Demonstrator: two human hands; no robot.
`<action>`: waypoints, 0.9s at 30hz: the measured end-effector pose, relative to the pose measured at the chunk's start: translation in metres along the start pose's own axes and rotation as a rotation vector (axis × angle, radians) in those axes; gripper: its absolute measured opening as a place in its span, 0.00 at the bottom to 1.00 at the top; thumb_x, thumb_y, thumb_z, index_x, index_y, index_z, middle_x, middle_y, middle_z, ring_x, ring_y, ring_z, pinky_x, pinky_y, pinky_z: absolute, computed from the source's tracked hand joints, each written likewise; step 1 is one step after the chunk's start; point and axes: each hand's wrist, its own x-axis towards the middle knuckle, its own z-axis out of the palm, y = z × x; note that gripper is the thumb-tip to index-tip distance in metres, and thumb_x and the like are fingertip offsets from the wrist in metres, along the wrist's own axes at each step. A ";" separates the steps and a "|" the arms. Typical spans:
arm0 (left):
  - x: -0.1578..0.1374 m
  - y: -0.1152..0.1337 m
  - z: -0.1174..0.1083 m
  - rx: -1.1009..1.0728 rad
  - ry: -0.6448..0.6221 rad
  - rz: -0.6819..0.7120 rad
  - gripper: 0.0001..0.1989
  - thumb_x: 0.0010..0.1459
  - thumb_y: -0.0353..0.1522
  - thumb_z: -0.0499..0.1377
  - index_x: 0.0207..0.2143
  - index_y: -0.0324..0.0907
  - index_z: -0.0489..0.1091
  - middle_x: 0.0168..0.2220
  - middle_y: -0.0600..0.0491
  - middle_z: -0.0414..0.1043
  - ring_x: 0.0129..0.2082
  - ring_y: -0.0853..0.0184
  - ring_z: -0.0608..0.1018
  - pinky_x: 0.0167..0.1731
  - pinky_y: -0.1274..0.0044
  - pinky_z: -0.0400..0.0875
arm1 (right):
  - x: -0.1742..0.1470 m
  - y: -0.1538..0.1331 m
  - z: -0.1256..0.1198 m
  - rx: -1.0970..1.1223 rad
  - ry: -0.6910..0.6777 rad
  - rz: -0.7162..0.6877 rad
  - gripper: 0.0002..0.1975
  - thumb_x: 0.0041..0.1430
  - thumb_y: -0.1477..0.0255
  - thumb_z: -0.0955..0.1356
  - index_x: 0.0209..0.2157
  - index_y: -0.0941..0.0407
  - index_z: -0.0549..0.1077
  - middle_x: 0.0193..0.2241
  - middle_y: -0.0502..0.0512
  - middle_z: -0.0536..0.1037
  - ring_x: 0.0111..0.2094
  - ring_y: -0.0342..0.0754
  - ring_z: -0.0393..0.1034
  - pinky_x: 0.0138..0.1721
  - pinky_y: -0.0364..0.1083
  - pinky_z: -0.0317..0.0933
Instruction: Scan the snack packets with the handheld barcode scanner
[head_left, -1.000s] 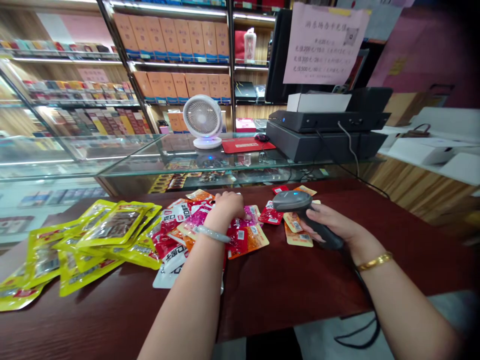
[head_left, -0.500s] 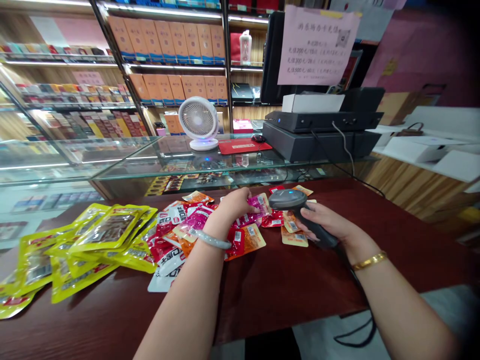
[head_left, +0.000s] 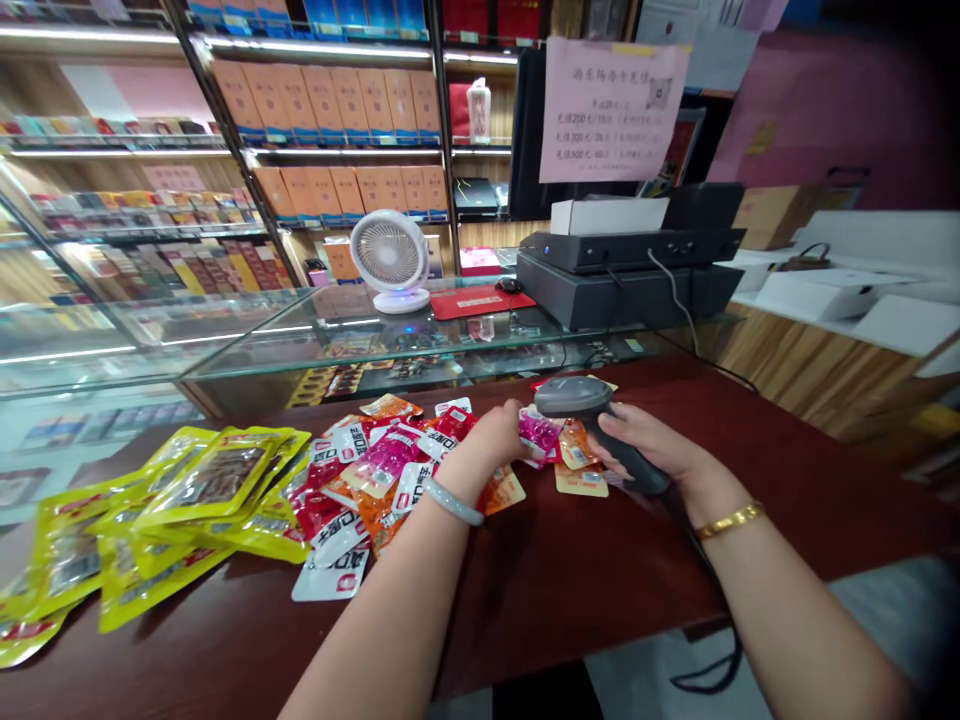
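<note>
My right hand (head_left: 667,445) is wrapped round the handle of a dark grey barcode scanner (head_left: 576,398), its head pointing left. The scanner's cable trails down past the table edge. My left hand (head_left: 496,440) is closed on the edge of a shiny purple snack packet (head_left: 540,432), close under the scanner head. Its fingertips are partly hidden. Under and around my left wrist lies a loose pile of red, white, orange and purple snack packets (head_left: 386,455). Below the scanner sit several orange packets (head_left: 582,479), partly covered by the purple one and my right fingers.
Large yellow snack packets (head_left: 217,480) are heaped on the left of the brown table (head_left: 570,590). Behind it, a glass counter (head_left: 315,345) holds a white fan (head_left: 390,258), a red mat (head_left: 476,302) and a black cash register unit (head_left: 622,290). Boxed goods (head_left: 322,105) fill the shelves.
My left hand has moved right with the purple packet, over toward the orange packets. The blue light on top of the scanner has gone out. The view has shifted slightly.
</note>
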 end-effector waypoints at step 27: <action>-0.014 -0.038 -0.020 0.234 0.147 0.098 0.19 0.55 0.40 0.61 0.47 0.44 0.74 0.46 0.46 0.75 0.47 0.59 0.75 0.48 0.73 0.67 | 0.001 -0.004 0.011 0.029 -0.011 0.066 0.18 0.59 0.55 0.68 0.36 0.56 0.66 0.19 0.46 0.70 0.14 0.38 0.61 0.14 0.37 0.51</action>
